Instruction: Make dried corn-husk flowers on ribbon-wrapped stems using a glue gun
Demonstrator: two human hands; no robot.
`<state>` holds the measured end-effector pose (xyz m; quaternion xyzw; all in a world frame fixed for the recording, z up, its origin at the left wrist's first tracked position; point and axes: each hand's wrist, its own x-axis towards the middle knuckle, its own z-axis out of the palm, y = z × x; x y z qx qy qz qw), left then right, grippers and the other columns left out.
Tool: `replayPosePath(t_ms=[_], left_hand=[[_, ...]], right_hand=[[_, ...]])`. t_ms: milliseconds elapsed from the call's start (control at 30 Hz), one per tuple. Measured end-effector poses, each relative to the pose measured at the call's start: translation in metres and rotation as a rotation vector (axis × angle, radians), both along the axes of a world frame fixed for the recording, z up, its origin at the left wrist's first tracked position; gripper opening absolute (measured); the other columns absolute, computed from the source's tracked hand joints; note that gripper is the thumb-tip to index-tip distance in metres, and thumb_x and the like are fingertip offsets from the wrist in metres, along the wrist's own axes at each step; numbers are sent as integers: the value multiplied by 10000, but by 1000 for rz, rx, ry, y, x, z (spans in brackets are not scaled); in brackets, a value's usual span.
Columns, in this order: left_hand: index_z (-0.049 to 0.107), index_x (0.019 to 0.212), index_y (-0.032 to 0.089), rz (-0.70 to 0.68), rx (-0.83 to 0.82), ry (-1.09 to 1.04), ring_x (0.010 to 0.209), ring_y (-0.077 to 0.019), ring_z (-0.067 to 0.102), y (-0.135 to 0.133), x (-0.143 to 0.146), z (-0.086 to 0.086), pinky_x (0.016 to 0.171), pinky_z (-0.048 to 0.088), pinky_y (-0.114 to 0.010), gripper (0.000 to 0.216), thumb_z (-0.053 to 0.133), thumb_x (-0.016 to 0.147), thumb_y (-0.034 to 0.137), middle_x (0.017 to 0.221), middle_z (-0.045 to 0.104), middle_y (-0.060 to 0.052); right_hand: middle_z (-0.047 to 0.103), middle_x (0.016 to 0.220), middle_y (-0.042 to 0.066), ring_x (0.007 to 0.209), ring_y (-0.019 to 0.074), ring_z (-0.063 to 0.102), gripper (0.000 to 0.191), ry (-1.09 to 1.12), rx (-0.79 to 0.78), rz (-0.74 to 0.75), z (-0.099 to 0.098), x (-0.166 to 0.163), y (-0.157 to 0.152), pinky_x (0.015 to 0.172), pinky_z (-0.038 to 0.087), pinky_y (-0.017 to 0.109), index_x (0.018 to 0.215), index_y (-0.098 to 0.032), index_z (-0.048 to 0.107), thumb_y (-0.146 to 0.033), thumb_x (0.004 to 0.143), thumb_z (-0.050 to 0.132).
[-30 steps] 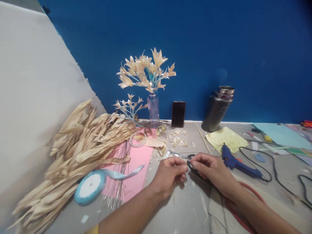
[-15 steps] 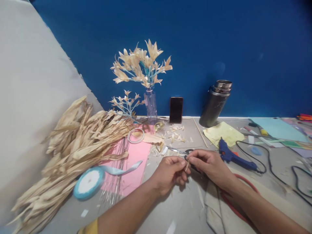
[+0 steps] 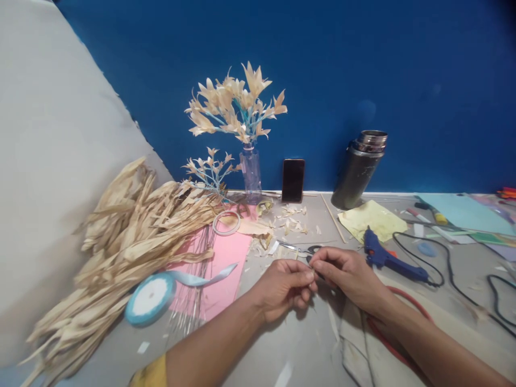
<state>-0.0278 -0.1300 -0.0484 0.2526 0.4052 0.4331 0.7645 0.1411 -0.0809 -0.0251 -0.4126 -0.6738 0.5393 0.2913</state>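
Observation:
My left hand (image 3: 284, 287) and my right hand (image 3: 347, 273) meet fingertip to fingertip just above the grey table (image 3: 306, 344). Both pinch one small, thin pale piece between them, too small to name. A pair of scissors (image 3: 300, 249) lies on the table right behind the fingers. A blue glue gun (image 3: 389, 259) rests to the right of my right hand, its black cord (image 3: 447, 274) trailing off. A big heap of dried husk strips (image 3: 124, 242) fills the left side.
A blue ribbon spool (image 3: 149, 297) and a pink sheet (image 3: 223, 269) with thin wires lie left of my hands. At the blue back wall stand a vase of husk flowers (image 3: 250, 177), a phone (image 3: 293, 180) and a metal flask (image 3: 358, 169). Coloured papers (image 3: 459, 212) lie right.
My hands have stayed together, shifting slightly; the small pale piece seen upright between the fingers half a second ago is now mostly hidden in the pinch.

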Motion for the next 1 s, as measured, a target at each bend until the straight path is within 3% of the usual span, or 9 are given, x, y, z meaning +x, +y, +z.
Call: replayPosePath(t_ms=[167,300,467,600,767,833,1000], left_hand=[[657,740,104,-6,24,4,430,-50,512,1,-1,0,384,379,-162,359,872,611,361,660,652,-25],[652,736,117,65,148,176,417,-62,520,0,0,-1,366,365,-165,344,811,678,416,659,672,-41],[606,715,157,144,220,383,350,-78,478,-1,1,-1,343,348,-172,343,708,784,477,490,573,20],[620,738,143,212,250,351,364,-76,496,0,-1,1,369,368,-183,366,688,801,497,552,613,-4],[678,1041,127,257,199,141,426,-76,513,1,-1,3,408,403,-203,404,768,719,354,725,688,-29],[683,1113,123,235,205,154,433,-81,500,0,2,1,431,403,-205,487,812,679,300,628,643,6],[716,1055,83,236,199,14,423,-67,393,-3,9,-3,438,317,-199,473,781,759,446,472,482,52]], right_hand=[[590,558,-28,493,109,463,257,-11,-1,0,2,0,0,482,371,227,782,-184,712,-430,811,645],[587,526,-31,479,121,467,252,-41,53,-1,-1,1,0,474,364,238,804,-197,728,-427,825,626],[619,583,-22,518,138,512,217,-107,133,-25,-6,2,0,501,389,246,834,-207,733,-387,835,613],[639,615,-14,560,146,534,174,-143,217,-15,-8,1,-1,539,401,254,757,-209,694,-344,829,610],[541,529,-49,473,112,450,252,-36,3,-92,-8,-3,-3,465,332,234,710,-206,619,-429,825,627],[514,508,-60,453,100,422,284,14,-59,-101,-7,-7,-6,452,317,228,701,-203,603,-463,804,653],[567,499,-36,436,93,426,333,106,-155,-57,-6,-14,-14,436,321,223,664,-195,580,-489,772,690]])
